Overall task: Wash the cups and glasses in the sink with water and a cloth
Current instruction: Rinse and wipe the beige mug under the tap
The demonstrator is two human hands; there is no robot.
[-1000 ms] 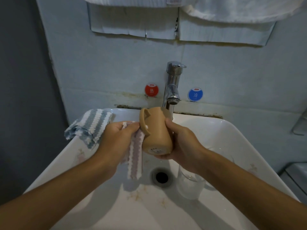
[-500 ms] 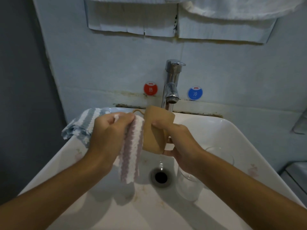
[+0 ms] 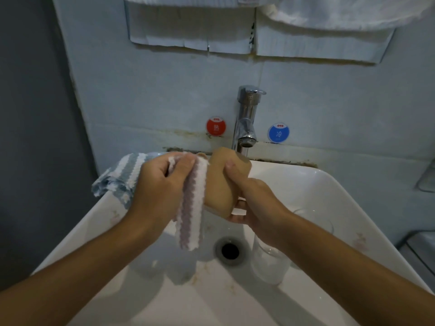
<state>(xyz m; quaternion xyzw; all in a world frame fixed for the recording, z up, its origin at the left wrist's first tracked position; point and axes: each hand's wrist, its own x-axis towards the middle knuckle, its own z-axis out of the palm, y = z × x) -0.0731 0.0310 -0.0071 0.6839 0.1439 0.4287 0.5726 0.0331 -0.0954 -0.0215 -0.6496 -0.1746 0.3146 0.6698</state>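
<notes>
two bare forearms, no sleeves, hands (image 3: 162,184) unadorned

The sink (image 3: 317,184) sits against the wall (image 3: 164,102), with the tap (image 3: 246,121) at the middle of its back edge. Two round stickers (image 3: 216,127) are on the wall, one to each side of the tap. The drain (image 3: 230,250) lies in the middle of the basin. A glass (image 3: 270,267) stands in the basin just right of the drain, under the right forearm. A second cloth (image 3: 117,177) is draped over the sink's back left corner. Above the basin, in front of the tap, the right hand (image 3: 254,203) holds the cup (image 3: 223,184); the left hand (image 3: 160,182) holds a cloth (image 3: 190,208) against the cup's left side, its end hanging down over the basin. Towels (image 3: 329,10) hang on the wall above.
</notes>
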